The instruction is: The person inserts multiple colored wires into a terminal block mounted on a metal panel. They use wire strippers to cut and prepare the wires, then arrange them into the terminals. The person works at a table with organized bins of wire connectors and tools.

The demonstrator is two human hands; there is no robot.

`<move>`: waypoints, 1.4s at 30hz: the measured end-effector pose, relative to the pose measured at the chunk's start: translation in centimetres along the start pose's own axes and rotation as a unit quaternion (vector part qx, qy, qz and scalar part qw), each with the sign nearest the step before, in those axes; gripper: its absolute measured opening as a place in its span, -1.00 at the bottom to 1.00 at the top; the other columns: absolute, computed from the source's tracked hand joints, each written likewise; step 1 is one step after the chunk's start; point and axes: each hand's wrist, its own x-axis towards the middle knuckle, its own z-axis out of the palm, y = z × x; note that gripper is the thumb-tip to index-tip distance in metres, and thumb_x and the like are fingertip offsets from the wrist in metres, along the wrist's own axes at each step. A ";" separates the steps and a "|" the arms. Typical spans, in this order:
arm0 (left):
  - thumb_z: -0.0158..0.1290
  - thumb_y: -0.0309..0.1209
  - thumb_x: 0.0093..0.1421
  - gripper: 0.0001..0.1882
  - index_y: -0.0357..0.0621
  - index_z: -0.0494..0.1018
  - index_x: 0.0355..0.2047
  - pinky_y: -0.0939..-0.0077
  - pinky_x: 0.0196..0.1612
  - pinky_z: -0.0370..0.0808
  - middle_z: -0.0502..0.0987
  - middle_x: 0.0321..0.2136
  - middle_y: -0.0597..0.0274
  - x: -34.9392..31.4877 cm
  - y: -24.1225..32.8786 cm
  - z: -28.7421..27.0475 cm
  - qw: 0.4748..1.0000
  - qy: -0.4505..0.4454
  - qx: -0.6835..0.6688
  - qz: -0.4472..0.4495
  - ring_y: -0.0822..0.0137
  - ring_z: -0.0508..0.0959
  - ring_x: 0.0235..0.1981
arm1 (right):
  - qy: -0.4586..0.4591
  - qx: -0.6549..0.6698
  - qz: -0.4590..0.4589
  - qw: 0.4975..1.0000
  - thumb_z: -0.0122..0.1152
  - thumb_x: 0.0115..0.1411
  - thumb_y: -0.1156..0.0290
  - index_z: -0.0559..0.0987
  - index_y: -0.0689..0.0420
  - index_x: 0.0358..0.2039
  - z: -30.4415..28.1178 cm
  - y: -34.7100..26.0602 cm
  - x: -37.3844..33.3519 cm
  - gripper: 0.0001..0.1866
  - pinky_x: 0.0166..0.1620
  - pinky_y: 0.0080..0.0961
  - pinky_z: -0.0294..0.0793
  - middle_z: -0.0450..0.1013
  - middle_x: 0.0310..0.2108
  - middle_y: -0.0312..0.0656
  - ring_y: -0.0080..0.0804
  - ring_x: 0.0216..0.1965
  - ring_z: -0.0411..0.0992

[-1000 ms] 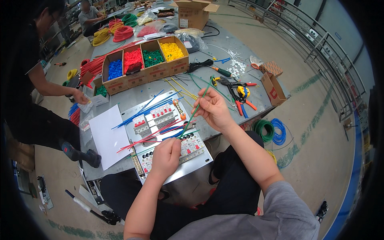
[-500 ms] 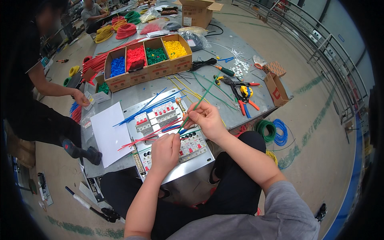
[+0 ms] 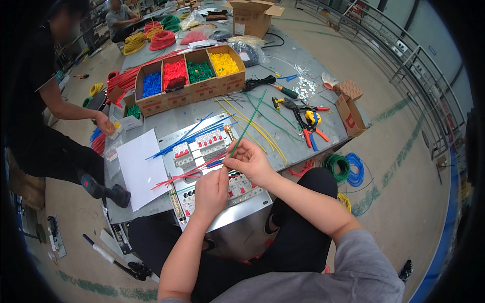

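Observation:
A thin green wire (image 3: pixel 251 119) slants up and away from my hands. My right hand (image 3: pixel 251 162) pinches it between thumb and fingers. Close beside it, my left hand (image 3: pixel 212 190) is closed around the wire's lower end. Both hands are over a metal mounting plate (image 3: pixel 174 132) with circuit breakers (image 3: pixel 210 143) in its upper half and more breakers (image 3: pixel 244 186) along its near side. Blue wires (image 3: pixel 177 143) lie across the plate's upper left, and red wires (image 3: pixel 174 180) cross its middle. My hands partly hide the plate's centre.
Beyond the plate stands a divided cardboard box (image 3: pixel 192 90) of blue, red, green and yellow caps. Cutting pliers (image 3: pixel 302 123) and a screwdriver (image 3: pixel 287 91) lie right of yellow wires (image 3: pixel 256 129). White paper (image 3: pixel 144 169) lies left. Another person's hand (image 3: pixel 105 124) is at the left table edge.
My right hand has moved down and left along the green wire, closer to my left hand. More wire now shows above it. The other person's hand has shifted slightly.

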 end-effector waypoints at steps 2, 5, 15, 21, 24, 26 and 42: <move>-0.08 -0.30 0.47 -0.60 -0.26 0.46 -0.50 -0.04 -0.42 0.35 0.50 -0.58 -0.11 0.0 0.1 0.0 1.000 -0.008 0.009 -0.023 -0.19 0.53 -0.51 | 0.011 -0.004 -0.017 1.000 0.34 0.28 0.64 0.46 0.18 -0.05 0.1 0.6 -0.1 -0.71 -0.03 -0.51 0.62 0.54 -0.17 -0.22 -0.50 -0.15 0.58; -0.09 -0.28 0.48 -0.59 -0.26 0.47 -0.49 -0.04 -0.42 0.36 0.51 -0.58 -0.11 0.0 0.2 0.0 0.999 0.001 0.022 -0.023 -0.19 0.53 -0.52 | 0.023 -0.008 -0.021 0.999 0.33 0.28 0.66 0.46 0.18 -0.05 0.0 0.9 0.0 -0.70 -0.04 -0.52 0.63 0.54 -0.17 -0.23 -0.50 -0.16 0.59; -0.12 -0.29 0.50 -0.55 -0.32 0.38 -0.52 0.03 -0.41 0.31 0.42 -0.59 -0.11 0.1 0.3 -0.7 0.996 -0.003 0.082 0.030 -0.14 0.45 -0.52 | -0.006 0.054 0.016 0.998 0.16 0.46 0.43 0.41 0.17 0.06 -1.8 -0.9 1.1 -0.76 -0.09 -0.30 0.73 0.60 -0.19 -0.06 -0.26 -0.16 0.65; -0.27 -0.08 0.54 -0.46 -0.20 0.35 -0.49 0.30 -0.43 0.25 0.33 -0.64 0.22 -0.5 -1.4 -0.9 0.991 -0.009 -0.129 -0.032 0.32 0.34 -0.56 | -0.030 0.114 0.022 0.993 0.12 0.48 0.37 0.40 0.09 0.07 -2.5 -2.1 1.3 -0.77 -0.10 -0.31 0.71 0.61 -0.16 -0.01 -0.18 -0.15 0.66; -0.29 -0.03 0.54 -0.46 -0.12 0.31 -0.49 0.41 -0.41 0.22 0.29 -0.62 0.35 -0.1 -0.6 -1.2 0.939 -0.049 -0.312 -0.139 0.45 0.28 -0.53 | -0.056 0.100 0.016 0.993 0.13 0.48 0.35 0.41 0.08 0.07 -3.2 -2.3 1.2 -0.77 -0.06 -0.31 0.67 0.61 -0.16 -0.02 -0.18 -0.12 0.64; -0.26 -0.03 0.54 -0.48 -0.09 0.29 -0.50 0.44 -0.39 0.21 0.28 -0.62 0.37 0.3 0.8 -1.1 0.903 -0.083 -0.381 -0.182 0.45 0.27 -0.52 | -0.078 0.091 0.024 0.992 0.14 0.47 0.35 0.42 0.09 0.09 -3.2 -2.2 1.1 -0.75 -0.01 -0.30 0.64 0.61 -0.15 -0.04 -0.19 -0.08 0.63; -0.10 -0.15 0.53 -0.52 -0.28 0.48 -0.41 0.21 -0.51 0.32 0.43 -0.68 -0.02 -0.7 0.5 0.0 0.992 -0.049 -0.063 -0.094 0.09 0.43 -0.66 | -0.054 0.049 0.088 0.993 0.10 0.50 0.33 0.40 0.18 0.17 -2.6 -2.1 1.0 -0.67 0.01 -0.31 0.67 0.61 -0.13 -0.04 -0.27 -0.10 0.64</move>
